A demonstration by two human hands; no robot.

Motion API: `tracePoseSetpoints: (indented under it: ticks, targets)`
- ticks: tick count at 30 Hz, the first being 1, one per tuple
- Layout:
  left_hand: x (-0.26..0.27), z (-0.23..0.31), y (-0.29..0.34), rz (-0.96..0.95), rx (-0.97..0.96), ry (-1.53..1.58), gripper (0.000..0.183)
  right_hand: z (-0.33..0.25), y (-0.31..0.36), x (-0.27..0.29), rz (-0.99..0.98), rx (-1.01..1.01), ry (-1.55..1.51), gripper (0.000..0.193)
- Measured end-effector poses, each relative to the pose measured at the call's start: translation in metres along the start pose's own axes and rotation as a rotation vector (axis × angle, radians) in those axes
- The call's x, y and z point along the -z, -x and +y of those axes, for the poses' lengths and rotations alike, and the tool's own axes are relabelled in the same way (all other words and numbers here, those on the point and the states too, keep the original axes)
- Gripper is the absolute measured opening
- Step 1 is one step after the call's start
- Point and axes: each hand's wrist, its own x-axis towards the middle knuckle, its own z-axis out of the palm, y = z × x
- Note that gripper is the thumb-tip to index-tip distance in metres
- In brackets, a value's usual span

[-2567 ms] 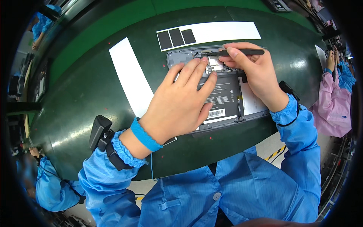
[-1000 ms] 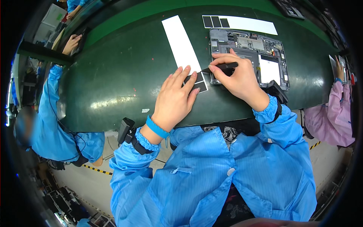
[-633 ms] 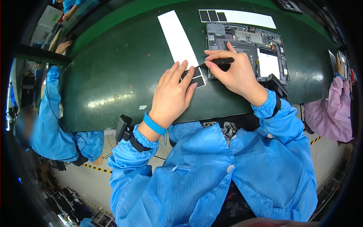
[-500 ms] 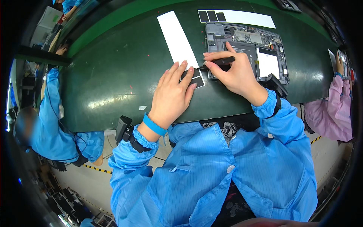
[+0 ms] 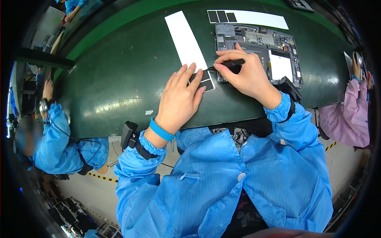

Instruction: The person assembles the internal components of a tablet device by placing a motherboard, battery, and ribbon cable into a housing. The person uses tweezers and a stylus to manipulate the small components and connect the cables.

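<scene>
My left hand (image 5: 177, 101) lies with fingers stretched out, its tips pressing on a white backing strip (image 5: 185, 37) that carries black rectangular stickers (image 5: 206, 85) at its near end. Between the thumb and fingers of my right hand (image 5: 254, 75) are black tweezers (image 5: 233, 62). Their thin tips point left and reach the edge of a black sticker beside my left fingertips; whether they grip it I cannot tell. Under and beyond my right hand sits an opened laptop base (image 5: 293, 49) with its circuit board, black battery and a white panel (image 5: 281, 66) showing.
A second white strip (image 5: 262, 19) with black stickers lies behind the laptop base. A small white scrap (image 5: 149, 112) is on the green table (image 5: 107, 87) near its front edge. Co-workers in blue (image 5: 55, 139) and pink (image 5: 345, 115) sit at left and right.
The tweezers and my right fingers have shifted very slightly; my left hand stays on the strip. At the left, the co-worker's arm has lowered and bent.
</scene>
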Motion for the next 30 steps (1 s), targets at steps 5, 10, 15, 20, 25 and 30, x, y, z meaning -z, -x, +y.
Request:
tracePoseSetpoints:
  ticks: [5,10,15,20,25,30]
  targets:
    - [0.000,-0.001,0.001,0.008,-0.010,0.000,0.039,-0.001,0.000,-0.002,0.010,0.001,0.005,0.014]
    - [0.001,0.000,0.001,-0.003,-0.010,-0.027,0.039,-0.002,0.001,-0.002,-0.002,-0.063,-0.104,0.014]
    - [0.002,-0.001,-0.002,-0.001,-0.021,-0.031,0.039,-0.005,0.000,0.009,-0.066,-0.068,-0.216,0.015]
    - [0.012,-0.001,-0.010,0.002,-0.028,0.005,0.037,-0.017,0.008,0.051,0.001,-0.060,-0.476,0.012]
    - [0.056,-0.005,-0.060,-0.262,-0.006,0.171,0.028,0.024,0.019,0.137,0.275,-0.301,-0.473,0.022]
    - [0.036,0.040,-0.144,-0.175,-0.258,0.407,0.031,0.081,0.011,0.185,0.350,-0.447,-0.462,0.030]
